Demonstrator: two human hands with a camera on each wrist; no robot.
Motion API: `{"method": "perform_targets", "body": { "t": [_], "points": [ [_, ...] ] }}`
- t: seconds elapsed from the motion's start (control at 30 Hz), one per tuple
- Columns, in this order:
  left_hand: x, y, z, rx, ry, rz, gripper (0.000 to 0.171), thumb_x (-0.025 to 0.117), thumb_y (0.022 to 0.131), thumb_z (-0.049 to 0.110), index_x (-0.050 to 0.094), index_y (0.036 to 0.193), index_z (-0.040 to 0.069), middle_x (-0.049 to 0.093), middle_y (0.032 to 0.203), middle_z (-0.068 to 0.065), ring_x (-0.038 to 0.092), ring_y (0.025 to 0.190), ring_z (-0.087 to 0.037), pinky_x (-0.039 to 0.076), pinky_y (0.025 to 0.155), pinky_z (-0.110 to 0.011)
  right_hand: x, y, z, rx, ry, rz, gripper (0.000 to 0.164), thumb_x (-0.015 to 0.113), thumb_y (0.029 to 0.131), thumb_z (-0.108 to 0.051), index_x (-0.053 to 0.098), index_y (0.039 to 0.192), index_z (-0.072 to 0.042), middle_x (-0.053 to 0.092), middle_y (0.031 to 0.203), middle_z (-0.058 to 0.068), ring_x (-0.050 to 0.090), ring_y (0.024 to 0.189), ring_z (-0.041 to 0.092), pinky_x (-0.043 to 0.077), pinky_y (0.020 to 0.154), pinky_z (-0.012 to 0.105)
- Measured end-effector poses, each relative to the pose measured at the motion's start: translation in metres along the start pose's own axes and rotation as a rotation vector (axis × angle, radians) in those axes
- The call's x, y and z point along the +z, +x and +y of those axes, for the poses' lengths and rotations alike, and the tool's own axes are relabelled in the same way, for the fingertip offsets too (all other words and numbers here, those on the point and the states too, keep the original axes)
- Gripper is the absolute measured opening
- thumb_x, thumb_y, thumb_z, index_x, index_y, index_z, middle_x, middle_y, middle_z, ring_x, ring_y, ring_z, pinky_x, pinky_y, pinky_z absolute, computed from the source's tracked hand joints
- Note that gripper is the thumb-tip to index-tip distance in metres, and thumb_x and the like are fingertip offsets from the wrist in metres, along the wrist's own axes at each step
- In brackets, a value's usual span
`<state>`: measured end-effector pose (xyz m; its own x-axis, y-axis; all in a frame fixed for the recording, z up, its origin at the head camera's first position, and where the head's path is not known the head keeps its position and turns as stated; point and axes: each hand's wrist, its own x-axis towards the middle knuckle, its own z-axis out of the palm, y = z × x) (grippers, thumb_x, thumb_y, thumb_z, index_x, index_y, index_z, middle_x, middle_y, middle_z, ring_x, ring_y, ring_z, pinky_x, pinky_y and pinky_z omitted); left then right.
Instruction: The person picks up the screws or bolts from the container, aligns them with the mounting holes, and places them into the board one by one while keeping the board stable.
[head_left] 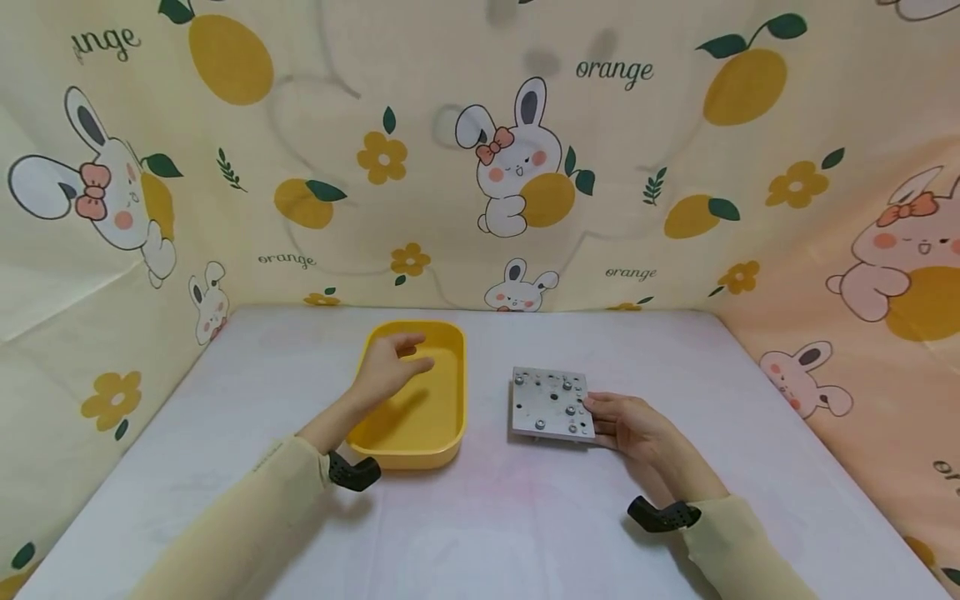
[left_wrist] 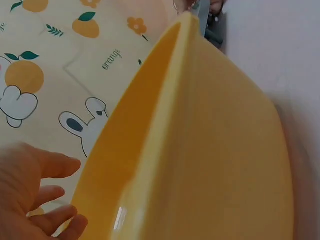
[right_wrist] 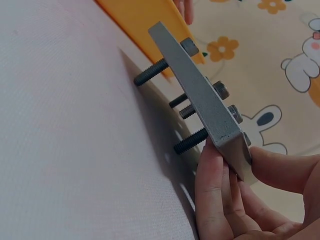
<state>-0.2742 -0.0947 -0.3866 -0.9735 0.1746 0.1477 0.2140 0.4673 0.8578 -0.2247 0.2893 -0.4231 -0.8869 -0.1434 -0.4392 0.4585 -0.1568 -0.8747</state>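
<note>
A square grey metal plate (head_left: 542,403) with holes and several bolts is gripped at its right edge by my right hand (head_left: 633,425), thumb above and fingers beneath. In the right wrist view, the threaded ends of the bolts (right_wrist: 192,141) stick out under the plate, close over the table, while their heads (right_wrist: 220,90) stand on its upper face. My left hand (head_left: 388,364) hovers over the yellow tray (head_left: 456,392), fingers relaxed and holding nothing. From the left wrist, those fingers (left_wrist: 60,165) show beside the tray's rim (left_wrist: 145,180).
The tray stands on the white-covered table (head_left: 480,533), left of the plate. Behind and on both sides rises a cloth backdrop (head_left: 420,100) printed with rabbits, oranges and flowers. Each wrist wears a black band-mounted device (head_left: 354,472).
</note>
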Motion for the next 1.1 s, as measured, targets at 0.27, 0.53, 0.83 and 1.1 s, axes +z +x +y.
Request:
{"method": "perform_targets", "body": {
  "t": [0.27, 0.53, 0.83, 1.1],
  "points": [
    [-0.001, 0.005, -0.019, -0.095, -0.047, -0.02, 0.047, 0.068, 0.091, 0.01, 0.054, 0.132, -0.009, 0.049, 0.141, -0.022, 0.04, 0.131, -0.046, 0.035, 0.107, -0.05, 0.0, 0.001, 0.002, -0.006, -0.004, -0.006, 0.052, 0.062, 0.097, -0.01, 0.041, 0.141, 0.007, 0.071, 0.104, 0.013, 0.069, 0.094, 0.026, 0.054, 0.085, 0.04],
    [0.004, 0.008, -0.028, -0.078, 0.057, -0.145, 0.041, 0.071, 0.085, 0.002, 0.062, 0.124, -0.007, 0.058, 0.13, -0.022, 0.051, 0.122, -0.039, 0.039, 0.104, -0.048, 0.0, 0.0, 0.002, -0.013, -0.012, 0.003, 0.049, 0.063, 0.097, -0.01, 0.044, 0.139, 0.007, 0.071, 0.104, 0.013, 0.069, 0.093, 0.027, 0.054, 0.084, 0.04],
    [0.016, 0.007, -0.026, 0.018, 0.179, -0.344, 0.04, 0.077, 0.075, -0.007, 0.069, 0.114, -0.004, 0.069, 0.107, -0.011, 0.063, 0.098, -0.026, 0.053, 0.086, -0.035, 0.001, -0.001, 0.004, -0.005, -0.026, 0.021, 0.048, 0.063, 0.097, -0.012, 0.047, 0.139, 0.005, 0.07, 0.107, 0.014, 0.069, 0.096, 0.027, 0.054, 0.086, 0.04],
    [0.005, 0.005, -0.025, 0.037, 0.096, -0.311, 0.031, 0.079, 0.079, -0.002, 0.069, 0.108, -0.004, 0.07, 0.1, -0.011, 0.063, 0.09, -0.024, 0.053, 0.084, -0.033, -0.001, 0.001, 0.004, -0.009, -0.016, 0.029, 0.049, 0.063, 0.097, -0.011, 0.045, 0.139, 0.005, 0.07, 0.107, 0.014, 0.069, 0.096, 0.028, 0.054, 0.086, 0.04]
  ]
}}
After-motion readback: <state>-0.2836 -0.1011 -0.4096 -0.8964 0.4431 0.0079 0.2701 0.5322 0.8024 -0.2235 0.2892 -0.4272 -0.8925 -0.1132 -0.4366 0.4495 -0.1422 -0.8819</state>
